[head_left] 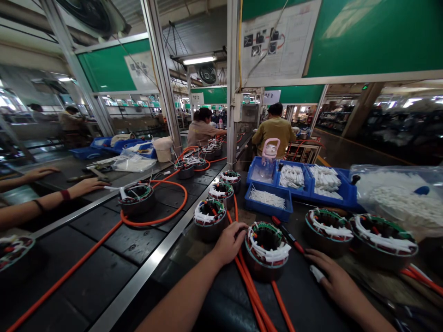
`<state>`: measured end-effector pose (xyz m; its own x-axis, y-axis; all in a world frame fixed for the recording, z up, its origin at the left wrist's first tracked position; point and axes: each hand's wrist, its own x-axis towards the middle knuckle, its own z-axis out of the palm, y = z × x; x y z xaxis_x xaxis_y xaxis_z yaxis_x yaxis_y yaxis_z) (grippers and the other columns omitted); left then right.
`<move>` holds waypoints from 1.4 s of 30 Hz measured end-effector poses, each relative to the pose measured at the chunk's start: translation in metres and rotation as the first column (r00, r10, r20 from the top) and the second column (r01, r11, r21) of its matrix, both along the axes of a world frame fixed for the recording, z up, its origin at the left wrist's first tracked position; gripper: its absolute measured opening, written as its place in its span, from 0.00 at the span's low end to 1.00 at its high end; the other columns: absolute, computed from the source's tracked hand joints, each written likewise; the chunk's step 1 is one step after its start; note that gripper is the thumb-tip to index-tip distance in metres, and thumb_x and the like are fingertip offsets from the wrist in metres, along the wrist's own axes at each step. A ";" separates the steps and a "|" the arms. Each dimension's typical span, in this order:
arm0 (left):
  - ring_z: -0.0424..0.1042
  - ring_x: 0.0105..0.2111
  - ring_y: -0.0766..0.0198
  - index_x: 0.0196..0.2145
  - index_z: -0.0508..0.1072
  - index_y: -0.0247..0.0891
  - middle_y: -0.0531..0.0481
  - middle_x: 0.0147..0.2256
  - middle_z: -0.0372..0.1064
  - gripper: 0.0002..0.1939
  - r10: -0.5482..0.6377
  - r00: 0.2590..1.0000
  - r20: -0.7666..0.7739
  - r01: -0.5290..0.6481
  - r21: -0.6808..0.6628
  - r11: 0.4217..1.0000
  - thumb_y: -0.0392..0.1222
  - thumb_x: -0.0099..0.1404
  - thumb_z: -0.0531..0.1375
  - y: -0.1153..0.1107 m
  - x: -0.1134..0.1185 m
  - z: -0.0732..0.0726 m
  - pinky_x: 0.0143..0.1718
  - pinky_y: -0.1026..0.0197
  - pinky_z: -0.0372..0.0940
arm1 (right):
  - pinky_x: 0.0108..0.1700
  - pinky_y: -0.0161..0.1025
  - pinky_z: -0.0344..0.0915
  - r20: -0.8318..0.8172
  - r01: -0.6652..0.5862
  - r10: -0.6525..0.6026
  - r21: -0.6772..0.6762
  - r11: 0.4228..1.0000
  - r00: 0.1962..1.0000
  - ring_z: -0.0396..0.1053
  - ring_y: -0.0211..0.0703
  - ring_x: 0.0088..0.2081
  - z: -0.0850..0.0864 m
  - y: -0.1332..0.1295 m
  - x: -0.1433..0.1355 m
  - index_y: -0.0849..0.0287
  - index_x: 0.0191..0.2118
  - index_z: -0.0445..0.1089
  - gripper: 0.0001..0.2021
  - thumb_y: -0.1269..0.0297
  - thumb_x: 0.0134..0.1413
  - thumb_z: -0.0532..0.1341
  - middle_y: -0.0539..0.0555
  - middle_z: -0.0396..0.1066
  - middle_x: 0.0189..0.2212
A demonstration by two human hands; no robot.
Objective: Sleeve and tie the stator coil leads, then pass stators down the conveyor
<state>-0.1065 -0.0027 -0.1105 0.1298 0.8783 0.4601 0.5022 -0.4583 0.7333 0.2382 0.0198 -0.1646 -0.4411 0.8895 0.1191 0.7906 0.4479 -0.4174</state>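
Observation:
A motor stator [266, 251], a dark ring with windings and white sleeving tied round its top, stands on the bench in front of me. My left hand [228, 242] is at its left side, fingers loosely bent and thumb apart, over orange cables [247, 286]; whether the fingertips touch the ring is unclear. To the right, my right hand [330, 274] lies low over the bench with its fingers stretched out and a white wrap on one digit. Its fingertips are by the end of a red-and-black handled tool [289, 235], and nothing shows in its grasp.
More stators [328, 230] stand right and left of mine. Behind are blue bins [270, 214] of white ties and sleeves, plus a plastic bag [401, 193]. Across a metal rail [152, 263], a co-worker's hand [88, 185] reaches toward a stator [136, 200] with a looped orange cable.

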 end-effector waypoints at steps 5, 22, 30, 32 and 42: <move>0.68 0.42 0.63 0.41 0.69 0.37 0.46 0.40 0.70 0.12 -0.006 1.000 -0.001 0.006 -0.008 1.000 0.42 0.66 0.50 0.000 0.000 0.001 0.46 0.60 0.62 | 0.62 0.48 0.46 0.050 -0.014 0.013 0.012 1.000 0.999 0.51 0.46 0.59 -0.002 0.002 0.001 0.59 0.54 0.65 0.34 0.73 0.34 0.47 0.51 0.55 0.58; 0.68 0.42 0.63 0.42 0.69 0.37 0.47 0.40 0.69 0.11 0.002 1.000 -0.009 -0.002 -0.002 1.000 0.41 0.66 0.50 0.000 0.000 -0.001 0.46 0.61 0.61 | 0.62 0.47 0.48 0.032 -0.013 0.013 0.010 1.000 0.999 0.52 0.47 0.59 -0.002 0.001 0.002 0.60 0.53 0.66 0.33 0.73 0.34 0.48 0.52 0.55 0.58; 0.67 0.42 0.63 0.42 0.68 0.37 0.47 0.40 0.69 0.11 0.002 1.000 -0.015 -0.002 0.008 1.000 0.40 0.66 0.50 0.000 0.000 -0.002 0.45 0.61 0.61 | 0.62 0.49 0.47 0.034 -0.020 0.020 0.013 1.000 0.999 0.51 0.47 0.59 -0.004 0.003 0.002 0.59 0.53 0.66 0.34 0.73 0.33 0.47 0.52 0.55 0.58; 0.67 0.41 0.63 0.42 0.68 0.37 0.47 0.40 0.69 0.11 -0.002 1.000 -0.016 0.002 0.008 1.000 0.40 0.66 0.50 0.000 0.000 -0.002 0.45 0.61 0.61 | 0.62 0.49 0.47 0.036 -0.017 0.017 0.015 1.000 0.999 0.51 0.47 0.59 -0.004 0.003 0.002 0.60 0.53 0.66 0.34 0.73 0.33 0.47 0.52 0.55 0.58; 0.67 0.41 0.64 0.42 0.69 0.37 0.47 0.39 0.69 0.11 0.003 1.000 -0.017 -0.003 0.010 1.000 0.40 0.66 0.50 -0.001 0.000 -0.001 0.45 0.61 0.61 | 0.63 0.49 0.45 0.069 -0.019 0.020 -0.009 1.000 0.997 0.50 0.46 0.60 -0.002 0.002 0.002 0.61 0.55 0.64 0.35 0.74 0.34 0.47 0.53 0.53 0.59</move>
